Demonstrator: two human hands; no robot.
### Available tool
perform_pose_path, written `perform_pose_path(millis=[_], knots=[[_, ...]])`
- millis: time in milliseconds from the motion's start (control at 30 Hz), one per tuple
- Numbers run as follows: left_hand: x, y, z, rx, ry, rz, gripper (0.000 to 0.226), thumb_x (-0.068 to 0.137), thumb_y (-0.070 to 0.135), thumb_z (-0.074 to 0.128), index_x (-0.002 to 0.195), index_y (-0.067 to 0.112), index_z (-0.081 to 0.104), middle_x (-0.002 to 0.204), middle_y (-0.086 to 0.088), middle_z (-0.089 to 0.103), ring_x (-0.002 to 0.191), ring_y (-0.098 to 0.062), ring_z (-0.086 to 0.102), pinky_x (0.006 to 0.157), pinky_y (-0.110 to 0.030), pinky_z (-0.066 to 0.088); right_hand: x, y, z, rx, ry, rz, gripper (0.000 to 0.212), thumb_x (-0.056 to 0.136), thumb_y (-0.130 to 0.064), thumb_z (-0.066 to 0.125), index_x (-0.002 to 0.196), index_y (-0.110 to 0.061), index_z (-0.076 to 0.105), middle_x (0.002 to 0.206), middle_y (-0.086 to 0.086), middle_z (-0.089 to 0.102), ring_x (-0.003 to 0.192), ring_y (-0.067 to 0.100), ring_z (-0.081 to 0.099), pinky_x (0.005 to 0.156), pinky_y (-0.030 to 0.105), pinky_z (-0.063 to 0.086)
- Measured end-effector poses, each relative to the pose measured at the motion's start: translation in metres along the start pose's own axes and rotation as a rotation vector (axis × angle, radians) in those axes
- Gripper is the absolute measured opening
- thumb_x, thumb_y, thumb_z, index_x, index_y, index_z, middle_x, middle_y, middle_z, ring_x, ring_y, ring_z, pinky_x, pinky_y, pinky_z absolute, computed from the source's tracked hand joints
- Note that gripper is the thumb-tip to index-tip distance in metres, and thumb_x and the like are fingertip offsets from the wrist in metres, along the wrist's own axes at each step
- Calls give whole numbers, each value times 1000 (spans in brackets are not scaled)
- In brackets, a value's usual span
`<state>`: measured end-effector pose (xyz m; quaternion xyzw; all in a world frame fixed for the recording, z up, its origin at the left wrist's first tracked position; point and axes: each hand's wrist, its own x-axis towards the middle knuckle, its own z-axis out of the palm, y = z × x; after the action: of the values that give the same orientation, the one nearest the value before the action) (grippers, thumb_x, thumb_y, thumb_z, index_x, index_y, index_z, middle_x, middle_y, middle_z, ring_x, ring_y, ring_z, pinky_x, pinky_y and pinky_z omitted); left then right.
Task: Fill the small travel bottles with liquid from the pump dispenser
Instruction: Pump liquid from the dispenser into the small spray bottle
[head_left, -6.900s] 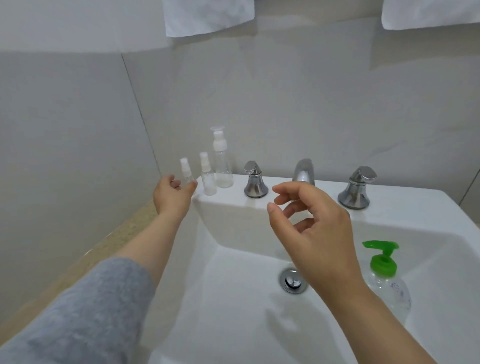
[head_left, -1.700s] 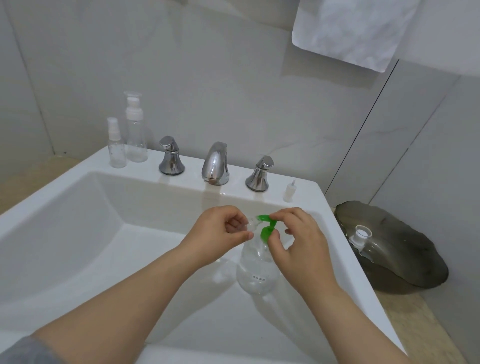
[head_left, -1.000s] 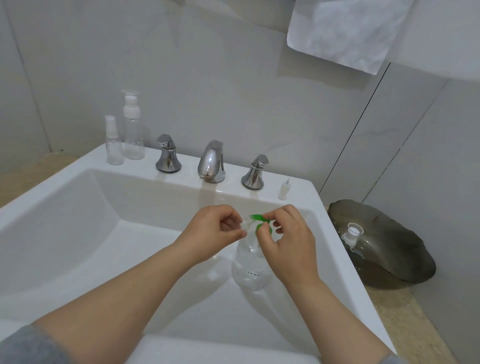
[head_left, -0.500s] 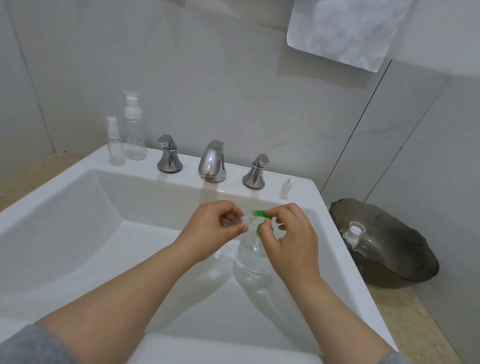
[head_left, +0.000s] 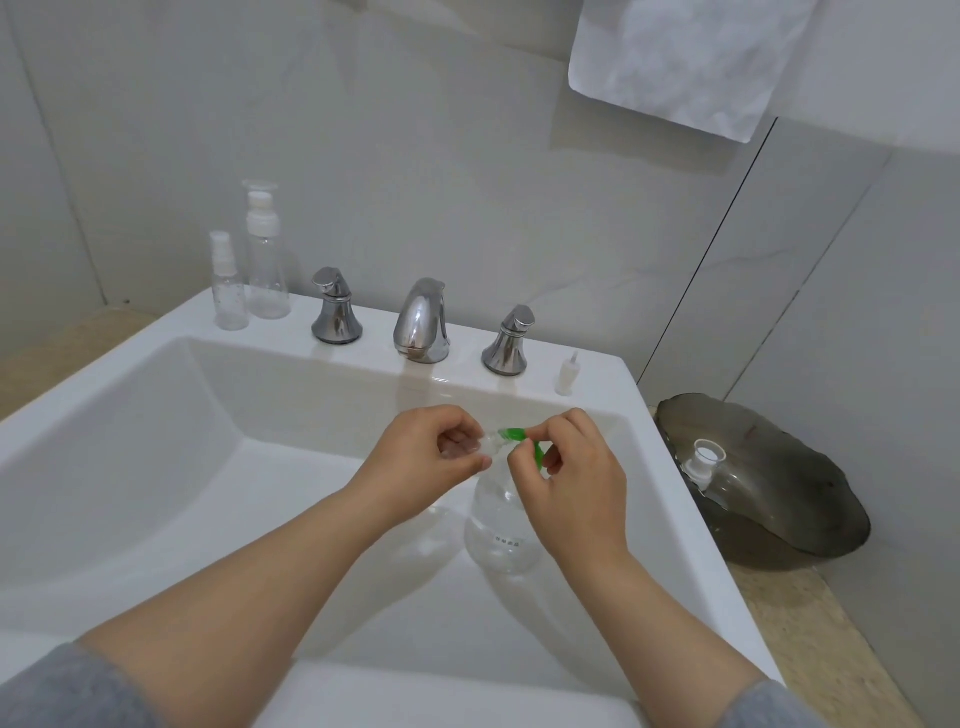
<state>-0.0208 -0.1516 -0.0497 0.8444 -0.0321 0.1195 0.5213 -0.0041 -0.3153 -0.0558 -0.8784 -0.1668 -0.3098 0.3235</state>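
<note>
Okay, from my remote seat I'm looking down into the white sink (head_left: 602, 376), and both hands meet over the right side of the basin. The left hand (head_left: 431, 452) has its fingers curled in, pinching a small clear travel bottle (head_left: 485, 448) between thumb and fingertips. The little bottle is hard to make out, but its mouth sits right at the tip of the green pump head (head_left: 519, 435). The right hand (head_left: 576, 483) is curled too, thumb and forefinger closed on that pump head from above, the other fingers tucked under. The pump dispenser (head_left: 498, 527) stands in the basin below the right hand, its clear round body resting on the sloping white floor. I cannot tell whether any liquid is coming out of the nozzle.

Up on the back ledge at the left, two more clear travel bottles stand upright, touching or nearly so: a short spray bottle (head_left: 228, 291) in front and a taller pump bottle (head_left: 266, 254) behind it. The chrome spout (head_left: 422, 322) sits between its two chrome handles. A small white spray top (head_left: 567, 375) stands near the ledge's right corner. Beside the sink on the right, a dark dish (head_left: 779, 483) holds a white cap (head_left: 704, 460). A white towel (head_left: 691, 57) hangs above.
</note>
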Motion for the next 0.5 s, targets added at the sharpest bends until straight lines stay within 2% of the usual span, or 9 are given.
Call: perform_pose_path(millis=[200, 500], knots=[[0, 1, 0, 6, 8, 4, 17, 73, 17, 79, 85, 22, 67, 83, 5, 69, 71, -1, 62, 68, -8, 48, 1, -1, -1, 1, 11, -6, 9, 78, -28, 56, 73, -21, 59, 76, -10, 51, 62, 9, 51, 52, 26, 43], [2, 3, 1, -29, 55, 32, 17, 73, 17, 79, 87, 19, 68, 81, 5, 69, 71, 0, 62, 68, -9, 48, 3, 1, -10, 1, 23, -63, 11, 80, -26, 59, 86, -24, 68, 86, -14, 59, 75, 5, 53, 59, 29, 48]])
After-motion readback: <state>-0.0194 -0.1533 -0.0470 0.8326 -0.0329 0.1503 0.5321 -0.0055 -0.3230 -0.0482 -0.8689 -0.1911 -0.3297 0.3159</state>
